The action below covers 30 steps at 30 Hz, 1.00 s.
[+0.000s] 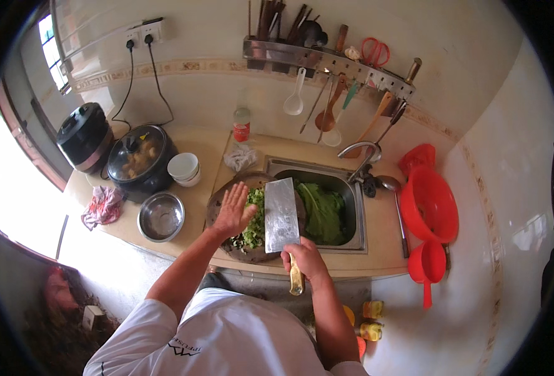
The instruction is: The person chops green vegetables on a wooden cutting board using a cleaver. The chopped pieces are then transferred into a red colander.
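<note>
My right hand (307, 258) grips a cleaver near its blade; the broad metal cleaver blade (281, 214) hangs flat over the right part of a round chopping board (218, 190). Chopped green vegetables (254, 230) lie heaped on the board, partly hidden by the blade. My left hand (233, 211) is held flat with its fingers stretched, at the left edge of the heap, and holds nothing. Large green leaves (321, 211) lie in the steel sink (359, 225) just right of the board.
Left on the counter are a steel bowl (161, 216), stacked white bowls (183, 167), a lidded electric pot (140, 160), a black cooker (85, 137) and a pink cloth (103, 207). A faucet (364, 162), a metal ladle (399, 216) and red plastic basins (429, 204) stand right. Utensils hang from a wall rack (324, 58).
</note>
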Each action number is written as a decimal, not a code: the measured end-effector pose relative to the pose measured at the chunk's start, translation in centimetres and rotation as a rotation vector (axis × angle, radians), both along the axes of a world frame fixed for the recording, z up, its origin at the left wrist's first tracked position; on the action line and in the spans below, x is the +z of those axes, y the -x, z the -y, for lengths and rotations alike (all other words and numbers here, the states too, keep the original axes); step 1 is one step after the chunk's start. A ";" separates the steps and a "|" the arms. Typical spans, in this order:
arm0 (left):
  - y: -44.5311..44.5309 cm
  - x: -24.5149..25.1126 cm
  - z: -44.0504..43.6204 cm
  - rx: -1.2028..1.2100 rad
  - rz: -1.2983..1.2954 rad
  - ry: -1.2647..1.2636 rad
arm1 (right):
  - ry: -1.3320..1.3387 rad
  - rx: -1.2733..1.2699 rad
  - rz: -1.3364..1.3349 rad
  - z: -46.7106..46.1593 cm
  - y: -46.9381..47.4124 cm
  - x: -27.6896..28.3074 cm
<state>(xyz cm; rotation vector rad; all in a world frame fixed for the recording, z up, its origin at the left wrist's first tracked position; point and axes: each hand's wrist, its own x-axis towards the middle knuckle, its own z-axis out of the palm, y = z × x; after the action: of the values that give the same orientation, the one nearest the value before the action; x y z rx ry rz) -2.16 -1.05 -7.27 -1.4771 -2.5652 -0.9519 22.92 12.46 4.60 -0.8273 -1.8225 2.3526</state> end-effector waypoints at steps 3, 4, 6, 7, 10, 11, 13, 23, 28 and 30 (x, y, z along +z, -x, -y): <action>0.8 4.0 1.2 -0.025 -0.010 -0.175 | -0.363 0.070 -0.005 -0.6 -1.4 -2.2; 1.3 5.5 2.0 0.003 -0.038 -0.222 | -0.573 0.123 -0.037 0.0 -1.4 -0.7; 1.2 9.4 2.5 -0.026 -0.105 -0.282 | -0.888 0.077 -0.147 0.8 -1.4 0.5; 0.9 11.8 2.6 -0.082 -0.144 -0.292 | -0.990 -0.022 -0.224 1.2 -1.7 -0.2; -1.1 15.1 3.3 -0.369 -0.209 -0.099 | -1.176 0.027 0.013 2.0 -2.2 -1.1; -2.0 14.9 3.2 -0.491 -0.217 0.001 | -1.210 0.103 0.176 2.1 -2.3 -1.3; -4.3 13.0 3.2 -0.641 -0.266 0.193 | -1.250 0.205 0.167 2.1 -1.8 -1.8; -5.8 8.8 0.1 -0.803 -0.216 0.222 | -1.509 0.374 0.017 1.7 -1.8 -0.6; -3.8 6.5 0.5 -0.769 -0.125 0.253 | -1.554 0.385 0.052 1.5 -4.6 1.4; -2.7 5.7 0.9 -0.738 -0.060 0.298 | -1.551 0.359 0.101 1.6 -7.0 1.6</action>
<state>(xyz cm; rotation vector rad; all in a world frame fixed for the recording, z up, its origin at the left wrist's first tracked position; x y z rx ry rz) 0.50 -1.95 -1.55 -2.5762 -2.1894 -0.5327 29.88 10.81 6.19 -0.3279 -2.9935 0.3442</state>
